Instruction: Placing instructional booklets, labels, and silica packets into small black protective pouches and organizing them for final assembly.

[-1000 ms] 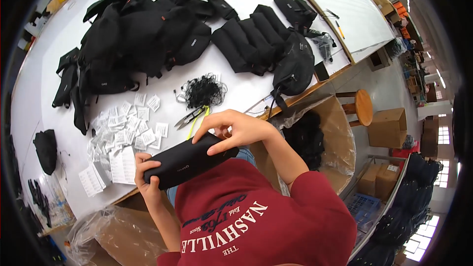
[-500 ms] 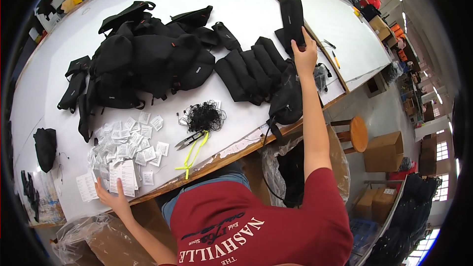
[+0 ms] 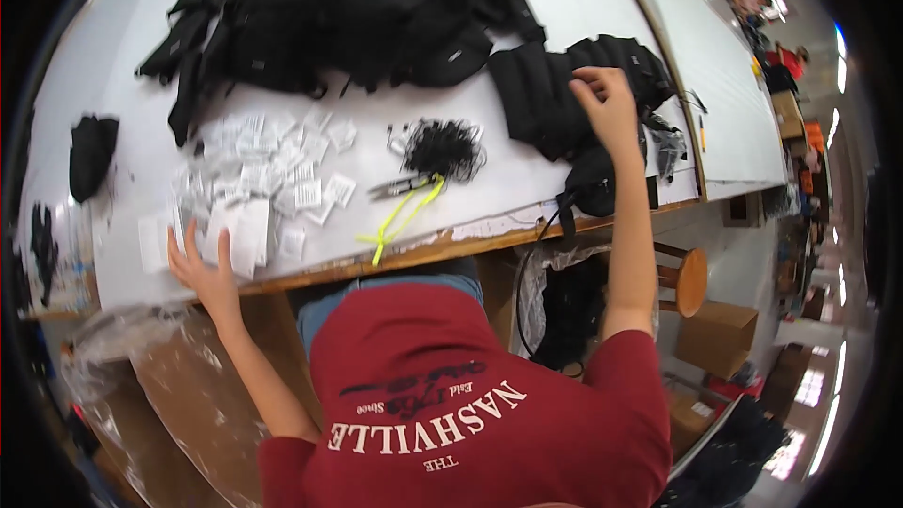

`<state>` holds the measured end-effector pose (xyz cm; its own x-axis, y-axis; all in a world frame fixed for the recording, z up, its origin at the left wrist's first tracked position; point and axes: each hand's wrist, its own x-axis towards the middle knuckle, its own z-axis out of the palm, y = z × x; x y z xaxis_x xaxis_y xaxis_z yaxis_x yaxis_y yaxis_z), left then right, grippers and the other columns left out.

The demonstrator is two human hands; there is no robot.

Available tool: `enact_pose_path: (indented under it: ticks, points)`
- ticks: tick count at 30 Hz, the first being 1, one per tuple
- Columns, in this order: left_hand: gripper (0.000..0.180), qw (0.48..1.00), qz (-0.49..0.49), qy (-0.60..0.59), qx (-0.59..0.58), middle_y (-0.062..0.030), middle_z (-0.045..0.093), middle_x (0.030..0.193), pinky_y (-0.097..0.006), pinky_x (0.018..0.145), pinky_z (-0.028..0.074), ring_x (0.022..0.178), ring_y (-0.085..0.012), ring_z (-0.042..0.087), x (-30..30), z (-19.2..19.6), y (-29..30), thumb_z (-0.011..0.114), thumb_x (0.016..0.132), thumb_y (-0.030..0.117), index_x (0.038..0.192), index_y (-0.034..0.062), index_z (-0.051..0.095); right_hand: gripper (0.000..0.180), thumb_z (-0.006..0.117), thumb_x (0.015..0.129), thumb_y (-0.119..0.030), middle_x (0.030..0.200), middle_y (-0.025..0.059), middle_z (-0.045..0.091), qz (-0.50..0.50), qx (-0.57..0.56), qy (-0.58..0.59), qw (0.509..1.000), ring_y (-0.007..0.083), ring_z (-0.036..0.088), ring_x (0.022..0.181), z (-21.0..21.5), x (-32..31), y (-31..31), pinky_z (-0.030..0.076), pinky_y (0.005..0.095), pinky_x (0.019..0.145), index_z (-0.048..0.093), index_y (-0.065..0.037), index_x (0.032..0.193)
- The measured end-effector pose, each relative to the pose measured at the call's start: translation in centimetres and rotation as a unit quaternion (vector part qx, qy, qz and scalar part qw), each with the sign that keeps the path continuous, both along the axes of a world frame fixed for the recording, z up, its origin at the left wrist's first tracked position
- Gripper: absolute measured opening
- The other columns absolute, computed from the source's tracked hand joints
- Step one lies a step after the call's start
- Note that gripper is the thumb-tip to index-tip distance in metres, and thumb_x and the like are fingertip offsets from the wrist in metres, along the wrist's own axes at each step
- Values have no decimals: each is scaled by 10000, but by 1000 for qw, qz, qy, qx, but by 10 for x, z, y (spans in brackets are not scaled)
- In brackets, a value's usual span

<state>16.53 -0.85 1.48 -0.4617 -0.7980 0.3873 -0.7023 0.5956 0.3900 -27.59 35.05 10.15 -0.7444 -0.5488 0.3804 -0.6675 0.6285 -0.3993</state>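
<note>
My left hand (image 3: pixel 205 273) lies with its fingers spread at the front edge of the white printed cards (image 3: pixel 246 233); nothing shows in its grip. Behind the cards spreads a loose heap of small white packets (image 3: pixel 306 193). My right hand (image 3: pixel 609 103) hovers over a row of black fabric pouches (image 3: pixel 531 99), its fingers bent and thumb apart, holding nothing that I can see. Between my hands lie a tangle of thin black cords (image 3: pixel 444 149) and dark metal thread snips (image 3: pixel 395 188) with a neon yellow ribbon (image 3: pixel 404 216) tied on.
A large pile of black bags (image 3: pixel 329 19) covers the table's far side. Another black pouch (image 3: pixel 92 155) lies at the left. The table's wooden edge (image 3: pixel 451 252) runs before me, with plastic-lined cartons (image 3: pixel 198 386) below. A wooden stool (image 3: pixel 691 282) stands to the right.
My right hand has let go of the black pouch, which now lies with the others. The view has shifted, so the table's contents sit higher. My left hand stays by the cards.
</note>
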Motion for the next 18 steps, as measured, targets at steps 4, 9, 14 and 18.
enact_pose_path:
  ticks: [4, 9, 14, 18]
  points:
    - [597, 992, -113, -37, 44, -175, 325, 1447, -477, 1083, 242, 1329, -355, 280, -22, 8, 18, 724, 798, 317, 1294, 62, 511, 139, 709, 793, -140, 832, 53, 568, 234, 38, -275, 932, 184, 568, 701, -17, 113, -55, 460, 265, 632, 663, -72, 905]
    - [646, 987, -115, -73, 80, -173, 328, 1444, -457, 1072, 273, 1303, -362, 306, -33, -1, 45, 714, 801, 281, 1351, 69, 450, 163, 702, 780, -158, 811, 60, 570, 166, 126, -159, 965, 205, 563, 672, -76, 151, -69, 454, 310, 613, 592, -52, 836]
    - [639, 983, -127, -57, 117, -135, 326, 1459, -441, 1071, 290, 1295, -341, 325, -27, 1, 36, 717, 792, 250, 1350, 90, 451, 158, 693, 781, -135, 716, 70, 546, 95, 91, -210, 969, 204, 531, 617, -87, 157, -58, 445, 318, 591, 568, -54, 834]
    - [635, 978, -134, -39, 153, -122, 308, 1472, -445, 1076, 280, 1303, -345, 307, -27, 5, 36, 722, 790, 260, 1345, 99, 459, 160, 699, 790, -126, 695, 60, 514, 30, 35, -206, 977, 186, 501, 594, -90, 158, -55, 427, 306, 571, 570, -56, 851]
